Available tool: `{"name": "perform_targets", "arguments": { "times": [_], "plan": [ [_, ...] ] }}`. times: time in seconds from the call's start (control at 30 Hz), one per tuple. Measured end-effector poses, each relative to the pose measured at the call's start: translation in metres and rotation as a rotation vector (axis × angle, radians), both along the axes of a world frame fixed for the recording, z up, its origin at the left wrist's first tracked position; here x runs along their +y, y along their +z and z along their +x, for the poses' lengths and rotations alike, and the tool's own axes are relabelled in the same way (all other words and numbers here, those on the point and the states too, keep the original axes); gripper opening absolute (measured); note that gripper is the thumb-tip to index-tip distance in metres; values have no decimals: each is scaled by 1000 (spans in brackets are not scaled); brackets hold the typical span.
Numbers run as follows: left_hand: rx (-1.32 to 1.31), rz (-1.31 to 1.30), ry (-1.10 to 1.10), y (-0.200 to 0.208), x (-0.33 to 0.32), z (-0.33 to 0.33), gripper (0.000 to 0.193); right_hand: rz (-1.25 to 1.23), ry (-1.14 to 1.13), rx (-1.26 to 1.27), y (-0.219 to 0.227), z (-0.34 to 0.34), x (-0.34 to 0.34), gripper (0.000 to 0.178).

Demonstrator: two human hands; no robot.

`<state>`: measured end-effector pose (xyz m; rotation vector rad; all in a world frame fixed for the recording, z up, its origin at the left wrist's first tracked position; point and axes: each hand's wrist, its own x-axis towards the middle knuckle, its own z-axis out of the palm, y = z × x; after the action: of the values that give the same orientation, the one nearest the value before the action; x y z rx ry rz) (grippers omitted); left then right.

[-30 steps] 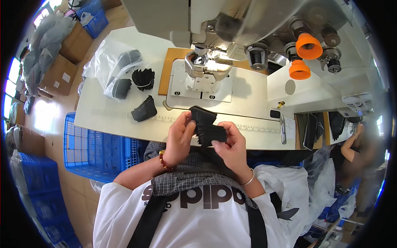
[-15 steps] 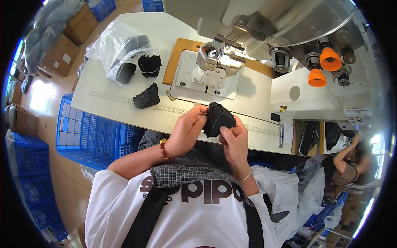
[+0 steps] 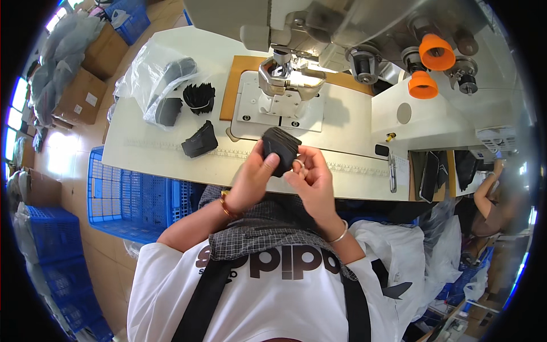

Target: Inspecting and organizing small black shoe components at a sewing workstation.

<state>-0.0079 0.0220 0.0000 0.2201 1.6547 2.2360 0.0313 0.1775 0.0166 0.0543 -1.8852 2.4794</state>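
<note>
In front of the sewing machine (image 3: 285, 85), my left hand (image 3: 252, 176) grips a stack of black fabric pieces (image 3: 280, 149), thumb across its near face. At the stack's right side, the fingers of my right hand (image 3: 312, 178) are pinched on a thin pale band (image 3: 298, 164), which looks like a loop. Whether the band still goes round the stack I cannot tell. Left of my hands lies another black stack (image 3: 200, 140). Behind that, a fanned black bundle (image 3: 199, 99) has a pale band around it. Dark grey pieces (image 3: 168, 112) lie by a clear plastic bag (image 3: 149, 74).
A ruler strip (image 3: 353, 169) runs along the front of the white table (image 3: 137, 128). Blue crates (image 3: 128, 196) stand below its left edge. Orange-capped thread holders (image 3: 423, 84) hang at upper right. Tweezers (image 3: 392, 174) lie on the right. Another person (image 3: 484, 211) sits far right.
The stack has turned and shifted slightly left, its fanned edges now away from me. My left hand has taken it in a full grip; my right hand has left it and now pinches the pale band.
</note>
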Motion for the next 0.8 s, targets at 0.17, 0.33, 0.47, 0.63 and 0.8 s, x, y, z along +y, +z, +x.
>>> {"name": "perform_targets", "arguments": {
  "times": [0.17,0.33,0.47,0.63,0.8],
  "plan": [
    [-413,590,-339,3,-34,-21,54,52,6,-19,15,-4,33,14],
    [-356,561,-541,-3,-40,-23,64,126,94,-35,14,-10,28,13],
    [-367,470,-699,-8,-44,-23,71,210,91,53,15,-11,21,12],
    [-276,557,-520,-2,-54,-24,70,146,188,-120,19,-14,39,8],
    [-162,398,-487,11,-83,-42,71,-150,411,-263,-12,-22,85,16]
  ]
}}
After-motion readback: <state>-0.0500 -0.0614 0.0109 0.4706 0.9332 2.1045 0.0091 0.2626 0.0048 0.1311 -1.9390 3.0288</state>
